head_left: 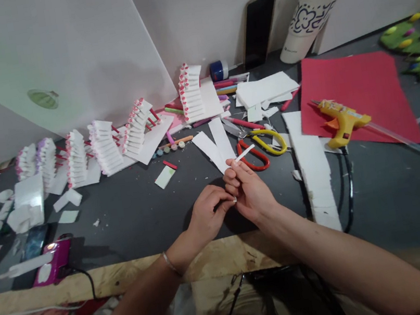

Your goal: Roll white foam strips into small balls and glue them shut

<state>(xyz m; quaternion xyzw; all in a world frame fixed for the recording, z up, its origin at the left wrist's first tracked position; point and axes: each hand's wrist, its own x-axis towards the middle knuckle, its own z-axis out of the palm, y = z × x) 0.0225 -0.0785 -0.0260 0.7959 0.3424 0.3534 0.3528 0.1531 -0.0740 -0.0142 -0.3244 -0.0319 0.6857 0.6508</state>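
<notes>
In the head view, my right hand [254,195] is closed, palm up, with a thin white paper strip [246,152] sticking out between thumb and fingers. My left hand [207,211] meets it from the left, thumb and forefinger pinched on a tiny white bit whose kind I cannot make out. Just beyond the hands lie scissors with one red and one yellow handle [268,141]. Beside them are white paper strips [209,147], their near ends close to my right fingers.
Stepped white racks [106,146] with pink-tipped white sticks line the back left. A yellow glue gun [346,120] rests on red paper [358,69] at right, its cable trailing forward. A white foam strip [315,173], leaning phone [260,29], bottle [310,11] and magenta box [58,262] stand around.
</notes>
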